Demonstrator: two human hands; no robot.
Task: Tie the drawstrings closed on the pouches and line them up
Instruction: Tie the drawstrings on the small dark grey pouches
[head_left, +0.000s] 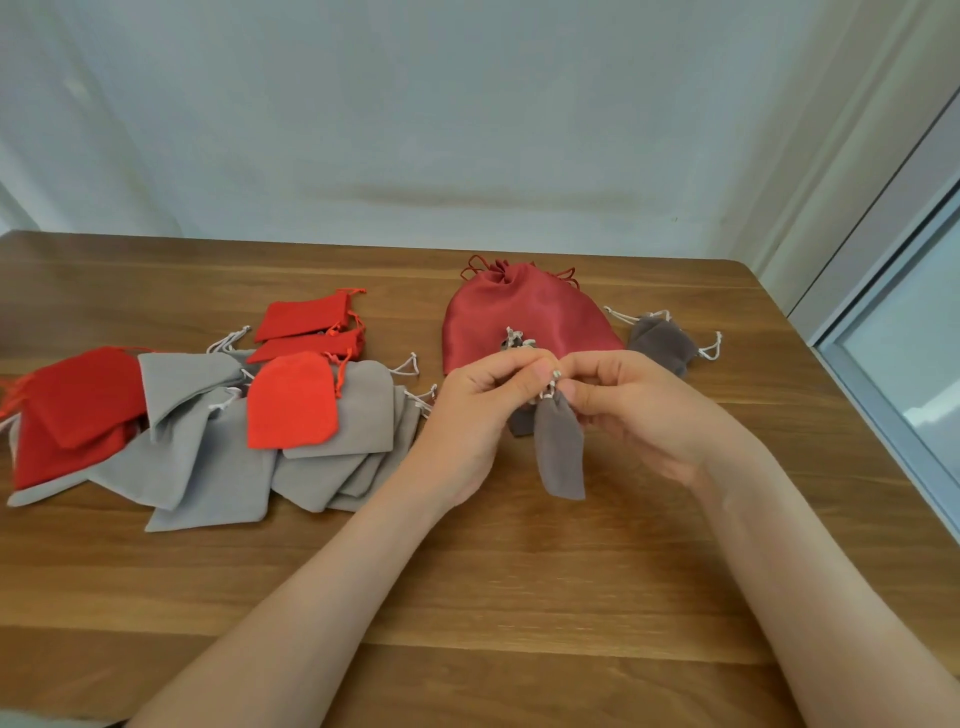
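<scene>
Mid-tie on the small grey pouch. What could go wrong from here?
1. The grey pouch hangs by its cords, pinched between the left hand and right hand; a slipped cord could drop it.
2. The heap of pouches lies overlapped beside the left wrist; a sweep might scatter it.

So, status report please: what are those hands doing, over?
Left hand and right hand both pinching the taupe pouch at its drawstring neck, hanging free. Pile of pouches waiting left. Nothing blocking.
</scene>
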